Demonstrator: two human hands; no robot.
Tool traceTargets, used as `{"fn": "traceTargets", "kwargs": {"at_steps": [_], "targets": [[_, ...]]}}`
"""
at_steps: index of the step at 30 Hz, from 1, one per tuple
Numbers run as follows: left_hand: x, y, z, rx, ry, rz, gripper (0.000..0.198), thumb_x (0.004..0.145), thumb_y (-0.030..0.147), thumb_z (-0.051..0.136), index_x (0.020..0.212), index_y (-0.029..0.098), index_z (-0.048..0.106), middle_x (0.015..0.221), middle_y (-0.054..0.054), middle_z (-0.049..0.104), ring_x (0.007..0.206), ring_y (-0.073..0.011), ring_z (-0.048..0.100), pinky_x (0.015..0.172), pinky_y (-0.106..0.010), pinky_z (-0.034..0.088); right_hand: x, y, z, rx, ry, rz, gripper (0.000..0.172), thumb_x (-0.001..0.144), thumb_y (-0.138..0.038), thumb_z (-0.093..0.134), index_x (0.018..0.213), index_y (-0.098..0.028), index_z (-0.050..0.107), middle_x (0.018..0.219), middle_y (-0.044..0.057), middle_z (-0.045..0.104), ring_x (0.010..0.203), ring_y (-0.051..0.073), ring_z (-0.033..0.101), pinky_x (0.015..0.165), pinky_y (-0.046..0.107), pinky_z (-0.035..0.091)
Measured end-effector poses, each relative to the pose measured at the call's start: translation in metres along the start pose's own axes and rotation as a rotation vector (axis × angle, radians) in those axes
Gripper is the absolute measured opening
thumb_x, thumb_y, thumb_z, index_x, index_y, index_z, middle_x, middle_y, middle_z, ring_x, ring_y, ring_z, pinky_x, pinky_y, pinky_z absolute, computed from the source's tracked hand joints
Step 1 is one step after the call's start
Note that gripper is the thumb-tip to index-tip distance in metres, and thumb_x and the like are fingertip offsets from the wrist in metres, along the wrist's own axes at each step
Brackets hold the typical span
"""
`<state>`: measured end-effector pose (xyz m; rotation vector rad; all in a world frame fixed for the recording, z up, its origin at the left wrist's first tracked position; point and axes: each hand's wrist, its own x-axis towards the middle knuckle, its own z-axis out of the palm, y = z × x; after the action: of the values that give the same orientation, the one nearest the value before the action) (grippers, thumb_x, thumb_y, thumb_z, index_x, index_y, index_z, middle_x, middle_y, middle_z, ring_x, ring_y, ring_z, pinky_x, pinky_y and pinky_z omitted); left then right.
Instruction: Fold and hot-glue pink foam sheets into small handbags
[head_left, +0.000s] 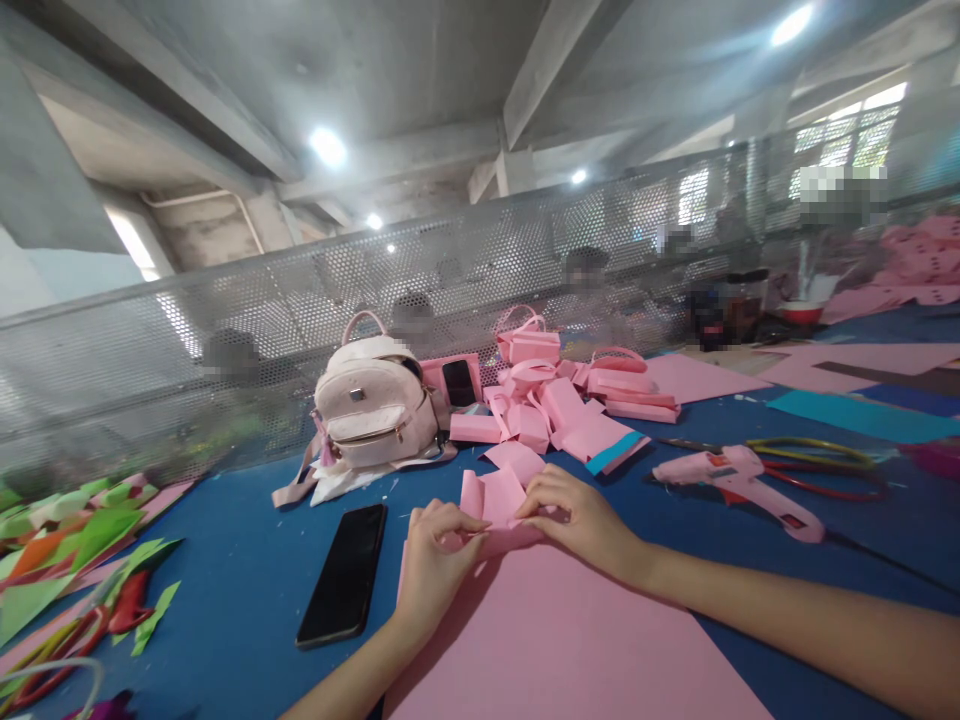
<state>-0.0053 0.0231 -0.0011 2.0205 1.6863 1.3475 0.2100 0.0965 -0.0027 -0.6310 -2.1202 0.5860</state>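
Note:
Between my two hands is a folded piece of pink paper [491,500], raised at its far side. My left hand [442,560] pinches its near left edge with thumb and forefinger. On the right edge, my right hand [574,515] grips the same piece, fingers pressed together. Both hands are over a large flat pink sheet [570,640]. Just beyond the folded piece lie several pink paper shapes [517,415], some like small bags with handles. A black phone [343,572] lies left of my left hand.
A pink glue gun [739,482] with a cord lies at right beside scissors [817,455]. A white backpack [375,405] stands before a perforated metal screen [285,290]. Coloured paper scraps and scissors [64,650] are at left. Blue sheets [862,412] lie far right on the blue table [225,560].

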Motion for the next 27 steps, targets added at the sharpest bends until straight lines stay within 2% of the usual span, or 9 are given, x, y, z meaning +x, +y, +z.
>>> {"fn": "traceTargets", "kwargs": {"at_steps": [6,12,21,27], "targets": [[-0.001,0.004,0.005,0.024,0.013,-0.027,0.011,0.077,0.022,0.076,0.075,0.032,0.078,0.074,0.004,0.076,0.076,-0.0205,0.054,0.079,-0.037,0.032,0.004,0.0,0.005,0.051,-0.004,0.07,0.007,0.082,-0.019,0.075,0.077,-0.025,0.074,0.083,0.0,0.065,0.088,0.018,0.06,0.075,0.027,0.045],[0.0,0.01,0.005,0.049,-0.009,-0.007,0.016,0.075,0.017,0.074,0.067,0.03,0.076,0.068,0.005,0.074,0.074,-0.02,0.053,0.078,-0.037,0.032,0.006,-0.006,0.005,0.085,0.008,0.082,0.012,0.08,-0.014,0.075,0.072,-0.024,0.076,0.08,0.001,0.064,0.086,0.019,0.059,0.078,0.029,0.044],[0.0,0.008,0.005,0.066,0.006,-0.015,0.012,0.077,0.022,0.075,0.071,0.031,0.078,0.072,0.004,0.076,0.077,-0.0217,0.055,0.079,-0.038,0.032,0.006,-0.005,0.004,0.065,-0.018,0.079,0.007,0.083,-0.025,0.074,0.077,-0.025,0.076,0.083,0.002,0.067,0.088,0.021,0.06,0.078,0.031,0.046],[-0.001,0.011,0.005,0.102,0.023,-0.006,0.004,0.076,0.031,0.079,0.074,0.033,0.079,0.075,0.001,0.076,0.08,-0.0243,0.056,0.078,-0.039,0.034,0.006,-0.007,0.01,0.037,-0.018,0.075,0.014,0.084,-0.038,0.074,0.08,-0.025,0.078,0.078,0.002,0.062,0.082,0.019,0.058,0.072,0.029,0.045]]}}
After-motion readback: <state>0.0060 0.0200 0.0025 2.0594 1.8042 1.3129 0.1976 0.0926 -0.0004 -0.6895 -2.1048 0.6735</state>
